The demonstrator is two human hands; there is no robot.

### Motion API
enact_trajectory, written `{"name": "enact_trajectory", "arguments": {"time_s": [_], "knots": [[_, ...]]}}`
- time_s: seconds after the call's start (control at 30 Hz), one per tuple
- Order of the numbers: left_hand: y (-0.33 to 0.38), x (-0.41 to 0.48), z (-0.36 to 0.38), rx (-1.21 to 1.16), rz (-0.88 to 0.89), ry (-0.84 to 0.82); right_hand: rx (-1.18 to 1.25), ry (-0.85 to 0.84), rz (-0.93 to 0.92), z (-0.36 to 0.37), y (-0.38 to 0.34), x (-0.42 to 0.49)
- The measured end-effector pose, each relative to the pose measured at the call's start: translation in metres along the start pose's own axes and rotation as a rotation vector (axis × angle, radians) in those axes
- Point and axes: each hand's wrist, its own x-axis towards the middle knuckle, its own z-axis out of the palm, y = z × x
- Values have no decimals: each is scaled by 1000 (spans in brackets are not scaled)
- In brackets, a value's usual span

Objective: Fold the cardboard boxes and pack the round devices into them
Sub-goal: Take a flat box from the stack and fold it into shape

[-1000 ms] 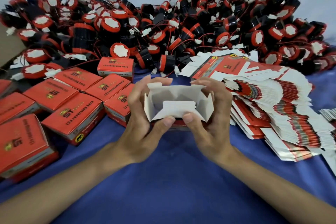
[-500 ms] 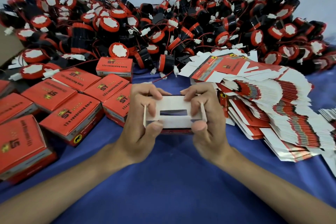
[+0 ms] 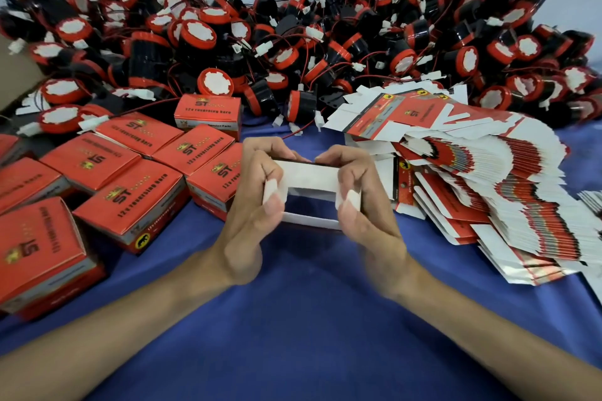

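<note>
I hold a half-folded cardboard box (image 3: 311,176) over the blue cloth, its white inside facing me. My left hand (image 3: 252,202) grips its left end, thumb pressing the small side flap inward. My right hand (image 3: 361,205) grips the right end the same way, thumb on the other side flap. Fingers of both hands curl over the top flap. A big heap of round red-and-black devices (image 3: 293,42) with wires lies at the back. Flat unfolded boxes (image 3: 472,179) are stacked at the right.
Several closed red boxes (image 3: 130,185) sit at the left on the blue cloth (image 3: 309,319). A brown carton edge (image 3: 16,75) shows at the far left. A white wall rises behind the heap.
The open white flaps have been folded inward. Both thumbs moved onto the side flaps and the box end is now nearly shut, leaving a narrow gap.
</note>
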Motion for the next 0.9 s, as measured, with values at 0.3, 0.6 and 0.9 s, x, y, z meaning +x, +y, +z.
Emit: {"name": "enact_trajectory", "arguments": {"time_s": [0.3,0.6,0.9], "knots": [[8,-7,-2,-89,-108,-35,119,97,137,0,-7,-1],[5,-3,1,-157,-175,88,124,102,198,2,-19,2],[4,-3,0,-190,-219,210,168,133,166,7,-16,-1]]}}
